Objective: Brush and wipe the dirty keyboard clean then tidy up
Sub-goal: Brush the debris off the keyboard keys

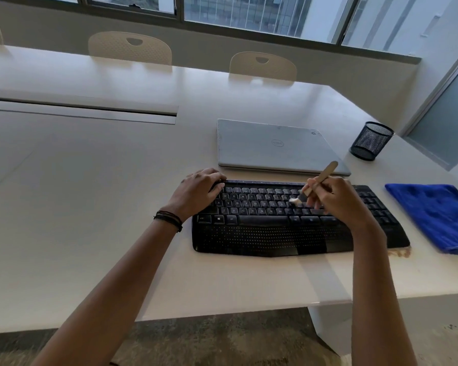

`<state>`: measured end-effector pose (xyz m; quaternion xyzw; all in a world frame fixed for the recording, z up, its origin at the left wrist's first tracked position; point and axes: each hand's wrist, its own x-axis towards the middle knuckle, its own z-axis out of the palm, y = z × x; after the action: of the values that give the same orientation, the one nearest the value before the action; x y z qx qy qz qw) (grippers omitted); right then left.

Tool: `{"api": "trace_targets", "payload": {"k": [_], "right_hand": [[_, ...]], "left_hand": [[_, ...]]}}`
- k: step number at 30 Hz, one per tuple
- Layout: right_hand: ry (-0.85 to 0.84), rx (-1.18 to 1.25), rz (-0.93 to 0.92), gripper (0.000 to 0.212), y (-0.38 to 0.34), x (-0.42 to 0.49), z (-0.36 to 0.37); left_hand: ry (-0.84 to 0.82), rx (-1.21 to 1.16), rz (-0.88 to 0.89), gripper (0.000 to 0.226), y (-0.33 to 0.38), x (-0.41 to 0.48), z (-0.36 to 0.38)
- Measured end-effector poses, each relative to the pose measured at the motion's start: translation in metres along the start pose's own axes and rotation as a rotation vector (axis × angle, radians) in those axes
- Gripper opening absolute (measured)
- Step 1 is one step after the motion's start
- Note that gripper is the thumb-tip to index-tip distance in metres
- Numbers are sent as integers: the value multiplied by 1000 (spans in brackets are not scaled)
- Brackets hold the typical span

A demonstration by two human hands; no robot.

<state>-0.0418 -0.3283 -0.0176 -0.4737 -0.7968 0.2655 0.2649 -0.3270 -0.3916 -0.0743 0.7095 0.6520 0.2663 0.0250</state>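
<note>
Right hand (337, 200) grip round brush (321, 177) on keyboard (262, 229), left hand (196, 191) holding far-left corner, cloth (439, 215) near right edge

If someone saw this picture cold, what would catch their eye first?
The black keyboard near the table's front edge, with the right hand holding a small brush bristles-down on it and the left hand holding its far left corner. Next, the bright blue cloth lying just right of it.

One keyboard (262, 233), one brush (320, 178), one cloth (439, 215), three chairs (130, 47).
</note>
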Motion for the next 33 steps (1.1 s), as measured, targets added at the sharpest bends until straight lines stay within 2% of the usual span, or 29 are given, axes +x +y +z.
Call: {"api": "trace_targets", "payload": {"k": [4,9,12,17,19,24,33], "right_hand": [[-31,-5,11,32,-2,-5,-8],[113,-15,-62,21,0,1,-4],[47,-60,-52,16,7,2,0],[-123,22,15,25,3,-5,-13],[-85,-20,5,29,1,-7,-19],[156,-38,-40,22,7,-2,-17],[119,-46,24,21,25,-4,-5]], "left_hand": [[-10,-4,-2,29,-1,-1,-1],[-8,-19,-11,29,0,-2,-2],[-12,-28,-19,29,0,-3,-3],[-20,-42,-22,29,0,-3,-3],[-19,-46,-25,28,0,-3,-3],[-21,-46,-23,28,-1,-3,-3],[-23,-47,-22,29,0,-3,-4]]}}
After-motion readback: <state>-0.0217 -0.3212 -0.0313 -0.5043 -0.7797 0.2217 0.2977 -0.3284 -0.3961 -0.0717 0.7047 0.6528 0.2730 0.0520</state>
